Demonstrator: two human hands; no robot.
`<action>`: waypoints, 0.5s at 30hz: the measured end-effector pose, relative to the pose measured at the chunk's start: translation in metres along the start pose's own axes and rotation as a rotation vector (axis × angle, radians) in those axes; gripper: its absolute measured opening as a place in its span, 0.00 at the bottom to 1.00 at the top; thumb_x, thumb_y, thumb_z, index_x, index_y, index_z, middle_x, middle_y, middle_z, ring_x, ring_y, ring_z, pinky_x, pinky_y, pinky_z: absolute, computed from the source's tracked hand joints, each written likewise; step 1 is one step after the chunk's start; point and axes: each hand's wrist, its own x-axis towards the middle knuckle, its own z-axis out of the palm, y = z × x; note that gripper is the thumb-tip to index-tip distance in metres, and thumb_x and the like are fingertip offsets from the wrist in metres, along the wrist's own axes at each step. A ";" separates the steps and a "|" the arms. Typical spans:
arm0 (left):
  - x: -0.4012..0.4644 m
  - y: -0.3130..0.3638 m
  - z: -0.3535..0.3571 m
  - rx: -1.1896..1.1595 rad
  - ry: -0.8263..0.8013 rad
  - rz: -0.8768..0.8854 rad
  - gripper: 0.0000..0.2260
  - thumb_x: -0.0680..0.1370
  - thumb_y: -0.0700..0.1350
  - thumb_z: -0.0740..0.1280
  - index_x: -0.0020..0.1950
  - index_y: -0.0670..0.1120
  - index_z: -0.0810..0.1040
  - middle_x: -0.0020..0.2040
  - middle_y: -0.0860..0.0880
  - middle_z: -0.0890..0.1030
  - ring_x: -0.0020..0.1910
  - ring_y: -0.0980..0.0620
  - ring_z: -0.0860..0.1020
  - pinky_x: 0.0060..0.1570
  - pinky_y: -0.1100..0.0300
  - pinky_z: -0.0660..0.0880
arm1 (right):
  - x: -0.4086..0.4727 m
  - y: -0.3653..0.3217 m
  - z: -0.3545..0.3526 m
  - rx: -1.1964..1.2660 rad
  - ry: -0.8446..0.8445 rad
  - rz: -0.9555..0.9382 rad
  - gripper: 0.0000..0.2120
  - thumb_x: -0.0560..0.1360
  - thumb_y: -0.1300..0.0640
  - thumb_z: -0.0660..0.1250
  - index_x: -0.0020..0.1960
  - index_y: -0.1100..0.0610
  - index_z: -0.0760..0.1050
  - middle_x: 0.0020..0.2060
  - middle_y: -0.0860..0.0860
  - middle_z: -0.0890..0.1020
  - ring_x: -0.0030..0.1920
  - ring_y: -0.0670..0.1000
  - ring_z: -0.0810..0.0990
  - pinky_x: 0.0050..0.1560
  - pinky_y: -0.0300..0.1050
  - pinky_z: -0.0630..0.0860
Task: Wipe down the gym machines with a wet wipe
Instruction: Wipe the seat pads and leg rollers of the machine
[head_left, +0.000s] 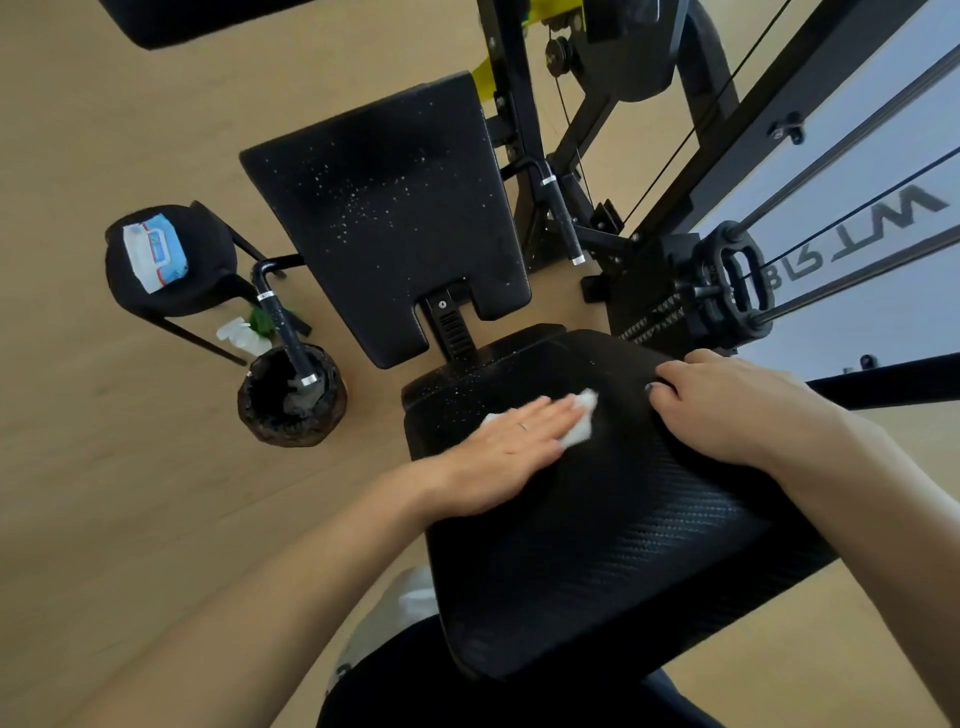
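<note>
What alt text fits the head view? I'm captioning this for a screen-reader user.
A person's left hand presses a white wet wipe flat on a black gym machine seat while the right hand grips the seat's edge. The backrest beyond is speckled with droplets; a wipes pack lies on a stool.

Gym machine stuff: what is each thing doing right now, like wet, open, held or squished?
Wet wipe: pressed flat under left hand.
Seat pad: droplets at its far end.
Back pad: speckled with droplets.
Right hand: grips the seat pad's edge.
Wipes pack: lying on a stool.
</note>
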 end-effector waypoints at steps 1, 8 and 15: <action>0.002 -0.014 -0.005 0.016 0.032 -0.059 0.22 0.88 0.48 0.47 0.82 0.56 0.48 0.82 0.61 0.48 0.80 0.61 0.43 0.77 0.62 0.37 | 0.000 -0.001 0.000 -0.004 -0.006 -0.003 0.22 0.84 0.41 0.45 0.65 0.48 0.72 0.62 0.50 0.74 0.65 0.57 0.74 0.58 0.56 0.71; 0.005 -0.022 -0.017 0.156 0.183 -0.287 0.20 0.85 0.54 0.54 0.77 0.67 0.64 0.66 0.56 0.61 0.68 0.50 0.59 0.72 0.52 0.54 | -0.002 -0.002 -0.002 0.000 -0.014 0.013 0.22 0.84 0.41 0.46 0.67 0.47 0.71 0.63 0.50 0.73 0.66 0.57 0.74 0.60 0.57 0.72; -0.021 -0.007 -0.003 -0.045 0.088 -0.204 0.19 0.86 0.56 0.52 0.77 0.67 0.62 0.81 0.59 0.52 0.79 0.55 0.47 0.78 0.51 0.45 | -0.002 -0.004 -0.005 0.002 -0.031 0.019 0.21 0.84 0.41 0.46 0.68 0.47 0.71 0.64 0.51 0.73 0.66 0.57 0.74 0.62 0.58 0.73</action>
